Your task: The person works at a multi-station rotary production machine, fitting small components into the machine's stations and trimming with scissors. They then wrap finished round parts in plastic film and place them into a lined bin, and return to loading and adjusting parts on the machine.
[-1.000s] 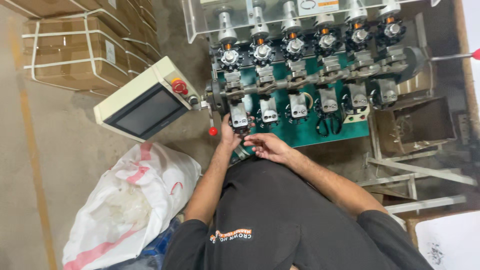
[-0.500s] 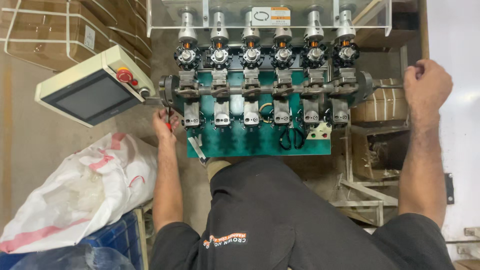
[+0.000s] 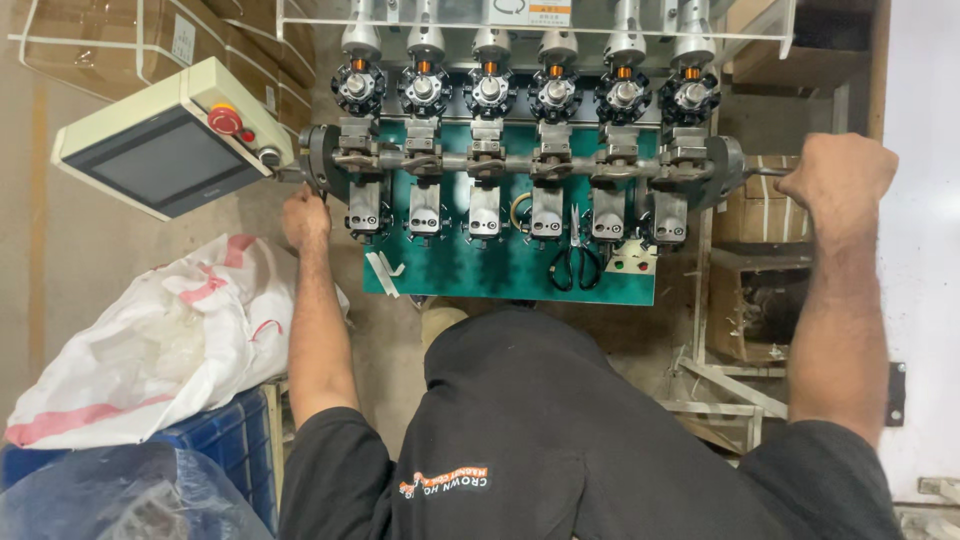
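A green winding machine [image 3: 500, 265] stands in front of me with a row of several spindle heads [image 3: 555, 95] and metal clamp stations [image 3: 485, 205] along a horizontal shaft [image 3: 520, 160]. My left hand [image 3: 303, 215] rests at the shaft's left end, under the control panel, fingers curled against the machine. My right hand [image 3: 838, 175] is closed in a fist around a lever handle [image 3: 765, 172] at the shaft's right end. Black-handled scissors [image 3: 575, 262] lie on the green plate.
A cream control panel [image 3: 165, 140] with a dark screen and red button juts out at upper left. A white sack [image 3: 170, 340] lies on a blue crate [image 3: 225, 445] at left. Cardboard boxes [image 3: 110, 45] sit behind. A metal frame [image 3: 720, 385] stands at right.
Both hands left the middle of the machine's front. My left hand went to the shaft's left end; my right arm swung out right and closed on the lever handle.
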{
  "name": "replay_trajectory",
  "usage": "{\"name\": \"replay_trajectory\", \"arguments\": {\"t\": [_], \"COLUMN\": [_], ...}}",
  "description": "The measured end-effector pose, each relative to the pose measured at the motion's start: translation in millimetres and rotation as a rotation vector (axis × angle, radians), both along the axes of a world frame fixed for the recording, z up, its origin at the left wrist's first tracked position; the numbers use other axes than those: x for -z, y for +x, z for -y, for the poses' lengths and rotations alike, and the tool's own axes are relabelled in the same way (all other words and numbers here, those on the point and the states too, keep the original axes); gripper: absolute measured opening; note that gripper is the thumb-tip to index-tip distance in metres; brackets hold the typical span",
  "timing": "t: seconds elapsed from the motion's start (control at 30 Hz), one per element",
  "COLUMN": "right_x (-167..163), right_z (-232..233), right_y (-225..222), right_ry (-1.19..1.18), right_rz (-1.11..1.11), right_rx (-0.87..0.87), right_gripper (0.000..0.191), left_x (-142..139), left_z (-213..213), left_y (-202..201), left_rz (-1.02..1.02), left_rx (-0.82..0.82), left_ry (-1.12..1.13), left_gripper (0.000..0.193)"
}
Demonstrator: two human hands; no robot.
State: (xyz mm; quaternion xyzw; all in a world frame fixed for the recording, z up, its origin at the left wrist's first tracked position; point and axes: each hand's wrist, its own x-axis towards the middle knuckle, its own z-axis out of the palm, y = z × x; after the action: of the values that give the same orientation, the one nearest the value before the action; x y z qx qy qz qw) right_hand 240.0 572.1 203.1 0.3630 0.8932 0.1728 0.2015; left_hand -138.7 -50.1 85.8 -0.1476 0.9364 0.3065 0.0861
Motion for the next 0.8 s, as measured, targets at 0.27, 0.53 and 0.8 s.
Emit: {"name": "replay_trajectory", "arguments": {"t": [0.27,0.53,0.8], "right_x": [12,20,16], "right_z": [8,0,21], "right_y": [8,21,29], "right_ry": [0.160,0.169,0.263], "right_rz": [-0.134,-0.169,-0.238], "right_rx": [-0.053,-0.148,-0.143], "right_gripper": [0.044,0.042,0.028], "left_x": [7,25,47], "left_z": [2,7,4], "left_y": [0,-3,5], "left_rz": [-0.121,-0.154,-0.293], "left_rx": [-0.082,-0.109,-0.086], "left_ry": [-0.077,-0.051,-0.167], "left_gripper": [0.040,0.031,0.026]}}
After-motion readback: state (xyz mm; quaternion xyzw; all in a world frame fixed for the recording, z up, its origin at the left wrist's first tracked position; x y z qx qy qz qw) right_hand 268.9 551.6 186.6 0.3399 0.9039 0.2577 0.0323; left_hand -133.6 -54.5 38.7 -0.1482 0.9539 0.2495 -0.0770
